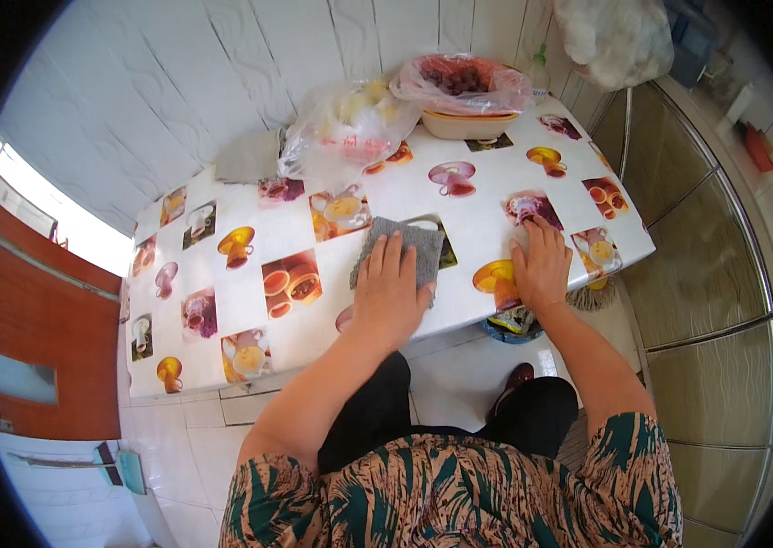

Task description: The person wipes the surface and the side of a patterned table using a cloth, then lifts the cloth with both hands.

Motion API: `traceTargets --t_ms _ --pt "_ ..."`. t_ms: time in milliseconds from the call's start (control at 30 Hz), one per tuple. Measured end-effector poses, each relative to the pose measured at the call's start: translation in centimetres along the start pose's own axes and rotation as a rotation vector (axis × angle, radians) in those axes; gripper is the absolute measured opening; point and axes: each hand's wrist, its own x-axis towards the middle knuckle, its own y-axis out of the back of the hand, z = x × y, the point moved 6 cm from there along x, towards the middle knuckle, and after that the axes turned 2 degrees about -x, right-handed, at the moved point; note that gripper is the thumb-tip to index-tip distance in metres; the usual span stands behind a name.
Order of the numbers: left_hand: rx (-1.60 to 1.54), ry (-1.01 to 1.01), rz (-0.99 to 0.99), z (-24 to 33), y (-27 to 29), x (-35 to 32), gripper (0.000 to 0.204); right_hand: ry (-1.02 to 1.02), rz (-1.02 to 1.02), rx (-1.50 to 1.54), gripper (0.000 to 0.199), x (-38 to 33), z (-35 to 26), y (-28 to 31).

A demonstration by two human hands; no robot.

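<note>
- Head view: the unclenched left hand (388,285) lies flat on a grey, textured fabric cloth (420,241).
- That cloth lies on a white, cup-printed table cover (460,219), near its front edge.
- The right hand (544,267), grip released, rests on the cover.

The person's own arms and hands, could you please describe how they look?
The left hand and right hand are ungloved, with no ring, watch or bracelet to be seen. The forearms are bare. The short, loose sleeves carry a streaked, leaf-like print in peachy tan, dark green and black.
</note>
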Motion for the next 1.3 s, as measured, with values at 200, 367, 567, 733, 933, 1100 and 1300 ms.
traceTargets --t_ms 200,367,567,733,933,1100,1300 --pt "0.084 0.090 -0.004 -0.7 -2.2 -0.6 0.072 0.011 0.027 0.010 0.044 -0.2 -0.4 -0.1" --pt "0.097 0.108 -0.127 -3.6 -3.8 5.0 0.074 -0.014 0.028 0.013 0.044 0.0 -0.2 0.2" --pt "0.064 0.094 -0.014 -4.9 -5.8 12.3 0.062 -0.017 0.038 0.047 0.045 0.1 -0.5 0.6" --pt "0.044 0.133 -0.022 -5.4 -7.6 17.8 0.058 -0.039 -0.009 0.040 0.048 0.1 -0.4 0.6" --pt "0.038 0.142 -0.052 -5.9 -8.0 20.8 0.061 -0.051 -0.017 0.046 0.046 0.1 -0.7 0.7" --pt "0.092 -0.120 -0.057 -3.5 -9.0 17.1 0.058 -0.028 -0.009 0.035 0.046 0.2 -0.7 0.2" --pt "-0.082 -0.418 -0.226 4.3 -8.1 8.0 0.060 -0.037 0.014 0.049 0.039 -0.3 0.5 -0.6"
